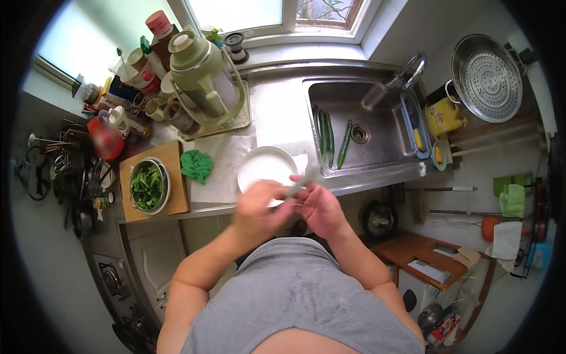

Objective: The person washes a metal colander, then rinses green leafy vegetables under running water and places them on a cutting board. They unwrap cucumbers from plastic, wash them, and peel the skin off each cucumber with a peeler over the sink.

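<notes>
Both hands meet above the counter's front edge, just in front of a white plate (pixel 267 167). My left hand (pixel 261 205), blurred, has its fingers closed around a pale grey-green slim object (pixel 297 186), whose kind I cannot tell. Beside it, my right hand (pixel 322 207) has its fingertips against the same object; whether it grips it is unclear. Several cucumbers (pixel 327 132) lie in the steel sink (pixel 380 159), one apart from the others near the drain. Left of the plate, a crumpled green cloth (pixel 196 166) rests beside a wooden cutting board (pixel 177 194) bearing a metal bowl of leafy greens (pixel 148 186).
A green thermos jug (pixel 199 75) stands on a tray behind the plate, with cups and bottles to its left. The faucet (pixel 409 73) rises at the sink's back right. A blue caddy (pixel 413 128) sits along the sink's right side. A steel strainer (pixel 486 77) hangs on the right wall.
</notes>
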`<action>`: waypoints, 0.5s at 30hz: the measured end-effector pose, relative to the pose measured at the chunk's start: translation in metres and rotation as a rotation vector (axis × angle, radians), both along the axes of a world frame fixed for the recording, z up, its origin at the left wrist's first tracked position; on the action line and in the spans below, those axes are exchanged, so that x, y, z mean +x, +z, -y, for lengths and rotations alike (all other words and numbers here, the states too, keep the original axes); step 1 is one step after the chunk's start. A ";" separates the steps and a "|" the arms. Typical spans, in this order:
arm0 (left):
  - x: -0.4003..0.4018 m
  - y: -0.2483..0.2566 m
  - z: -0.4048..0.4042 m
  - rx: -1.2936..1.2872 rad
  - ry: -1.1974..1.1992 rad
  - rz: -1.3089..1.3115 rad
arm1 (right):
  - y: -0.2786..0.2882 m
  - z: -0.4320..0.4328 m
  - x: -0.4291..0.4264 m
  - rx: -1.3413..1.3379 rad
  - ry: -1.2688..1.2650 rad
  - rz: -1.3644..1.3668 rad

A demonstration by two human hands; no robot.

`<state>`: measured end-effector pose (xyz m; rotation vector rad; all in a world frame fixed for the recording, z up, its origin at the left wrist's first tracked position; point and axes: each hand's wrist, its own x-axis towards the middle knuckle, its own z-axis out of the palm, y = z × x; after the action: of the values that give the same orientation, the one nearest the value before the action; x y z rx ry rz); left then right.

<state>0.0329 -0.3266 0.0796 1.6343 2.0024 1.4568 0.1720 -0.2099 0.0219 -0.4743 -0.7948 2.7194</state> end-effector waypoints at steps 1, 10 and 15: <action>0.028 -0.018 -0.015 -0.048 -0.077 0.041 | 0.004 -0.007 0.010 -0.166 -0.087 0.032; 0.004 -0.172 0.040 -0.750 0.369 0.528 | -0.055 -0.086 0.121 0.133 -0.718 0.456; -0.025 -0.216 0.058 -0.720 0.567 1.337 | -0.062 -0.099 0.184 0.167 -0.930 0.665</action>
<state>0.0079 -0.3850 -0.1367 -0.2711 1.7011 1.1317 0.3560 -0.1107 -0.0400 -1.3388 -0.6773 1.6154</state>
